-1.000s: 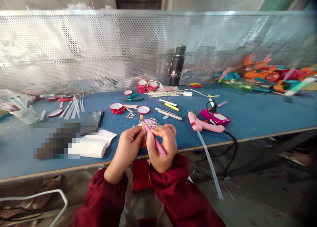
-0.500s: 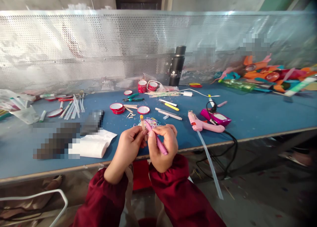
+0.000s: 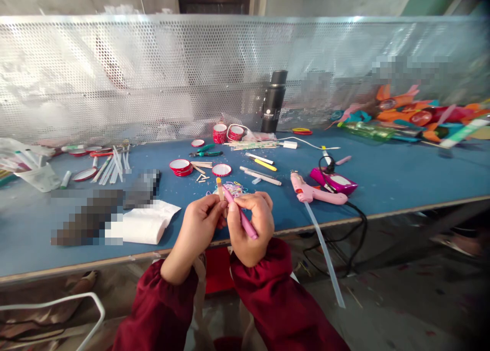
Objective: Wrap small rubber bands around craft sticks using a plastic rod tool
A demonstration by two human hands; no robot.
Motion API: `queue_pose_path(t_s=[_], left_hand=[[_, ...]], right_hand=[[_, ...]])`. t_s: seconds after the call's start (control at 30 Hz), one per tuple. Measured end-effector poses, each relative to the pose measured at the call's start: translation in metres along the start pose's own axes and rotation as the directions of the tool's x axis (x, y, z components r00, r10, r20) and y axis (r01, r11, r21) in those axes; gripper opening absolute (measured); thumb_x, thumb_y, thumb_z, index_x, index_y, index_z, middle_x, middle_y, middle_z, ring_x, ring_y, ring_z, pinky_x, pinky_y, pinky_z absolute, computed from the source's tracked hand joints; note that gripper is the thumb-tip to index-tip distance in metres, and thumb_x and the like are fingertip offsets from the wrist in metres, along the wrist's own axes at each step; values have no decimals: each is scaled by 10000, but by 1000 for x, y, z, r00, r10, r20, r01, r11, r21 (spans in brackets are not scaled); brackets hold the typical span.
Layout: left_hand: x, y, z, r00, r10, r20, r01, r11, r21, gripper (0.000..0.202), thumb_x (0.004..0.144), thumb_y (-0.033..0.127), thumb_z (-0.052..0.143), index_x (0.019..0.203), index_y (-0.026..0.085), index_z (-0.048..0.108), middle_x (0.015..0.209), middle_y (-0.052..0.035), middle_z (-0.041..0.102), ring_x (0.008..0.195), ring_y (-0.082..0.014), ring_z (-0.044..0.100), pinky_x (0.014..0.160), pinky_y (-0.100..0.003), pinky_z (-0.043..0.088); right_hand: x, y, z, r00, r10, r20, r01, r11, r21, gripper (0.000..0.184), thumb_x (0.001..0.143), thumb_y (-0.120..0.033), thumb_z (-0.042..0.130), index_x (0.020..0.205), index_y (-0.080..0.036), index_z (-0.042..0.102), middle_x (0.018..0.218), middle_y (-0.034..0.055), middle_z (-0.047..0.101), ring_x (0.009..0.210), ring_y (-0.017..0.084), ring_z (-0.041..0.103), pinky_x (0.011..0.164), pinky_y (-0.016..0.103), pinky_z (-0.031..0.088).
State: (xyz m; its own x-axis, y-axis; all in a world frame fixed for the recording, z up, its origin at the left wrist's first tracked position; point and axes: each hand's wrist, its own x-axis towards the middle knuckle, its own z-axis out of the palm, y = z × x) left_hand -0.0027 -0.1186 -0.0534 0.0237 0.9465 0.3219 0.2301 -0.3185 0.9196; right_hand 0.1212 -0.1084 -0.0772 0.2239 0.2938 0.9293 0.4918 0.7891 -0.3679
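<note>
My left hand (image 3: 196,228) and my right hand (image 3: 250,228) meet just above the near edge of the blue table (image 3: 401,180). The right hand is closed around a pink pen (image 3: 242,217) that slants up to the left. The left hand pinches a thin wooden stick (image 3: 219,186) with an orange tip, held against the pen's upper end. Right behind the fingers lies a small heap of coloured rubber bands (image 3: 233,188). Both arms wear dark red sleeves.
A pink glue gun (image 3: 316,193) with a black cord lies right of my hands, beside a magenta case (image 3: 334,181). Red tape rolls (image 3: 181,166), sticks and pens are scattered behind. A black flask (image 3: 274,101) stands by the perforated metal screen. White tissue (image 3: 140,223) lies left.
The pink pen's upper end has shifted slightly in my right hand; both hands stay in the same spot at the table edge.
</note>
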Motion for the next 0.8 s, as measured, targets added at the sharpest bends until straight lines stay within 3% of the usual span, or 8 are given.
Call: queue_pose_path(t_s=[0.2, 0.33, 0.47, 0.63, 0.8], left_hand=[[0, -1, -1, 1000, 26, 0, -26, 1000, 0, 313, 956, 397, 598, 735, 178, 640, 602, 15, 588, 582, -131, 515, 577, -226, 426], [-1, -1, -1, 1000, 9, 5, -9, 1000, 2, 316, 950, 398, 617, 724, 178, 634, 597, 16, 590, 566, -128, 512, 564, -225, 416], [0, -2, -1, 1000, 24, 0, -24, 1000, -7, 305, 956, 385, 601, 734, 179, 636, 608, 15, 587, 580, -129, 515, 578, -227, 424], [0, -2, -1, 1000, 4, 13, -4, 1000, -2, 322, 956, 404, 609, 730, 176, 628, 601, 16, 597, 569, -125, 521, 567, -220, 419], [0, -3, 0, 1000, 27, 5, -27, 1000, 0, 313, 960, 392, 597, 748, 169, 650, 598, 19, 590, 576, -123, 516, 573, -217, 420]], right_hand=[[0, 0, 0, 999, -16, 44, 16, 1000, 16, 103, 928, -150, 661, 952, -241, 619, 841, -3, 734, 798, 186, 700, 950, 439, 487], [-1, 0, 0, 1000, 7, -13, -7, 999, 32, 117, 924, -130, 662, 961, -232, 616, 847, 1, 730, 805, 183, 698, 936, 434, 486], [-1, 1, 0, 999, -26, 38, 25, 999, 31, 110, 924, -141, 666, 961, -233, 619, 850, -5, 732, 806, 180, 700, 967, 437, 471], [-1, 0, 0, 1000, 12, -11, -12, 1000, 12, 107, 928, -143, 661, 957, -236, 618, 842, -2, 734, 797, 185, 698, 953, 436, 483], [-1, 0, 1, 1000, -4, 28, 3, 1000, 17, 97, 929, -150, 662, 946, -236, 621, 838, -7, 732, 793, 180, 698, 963, 436, 479]])
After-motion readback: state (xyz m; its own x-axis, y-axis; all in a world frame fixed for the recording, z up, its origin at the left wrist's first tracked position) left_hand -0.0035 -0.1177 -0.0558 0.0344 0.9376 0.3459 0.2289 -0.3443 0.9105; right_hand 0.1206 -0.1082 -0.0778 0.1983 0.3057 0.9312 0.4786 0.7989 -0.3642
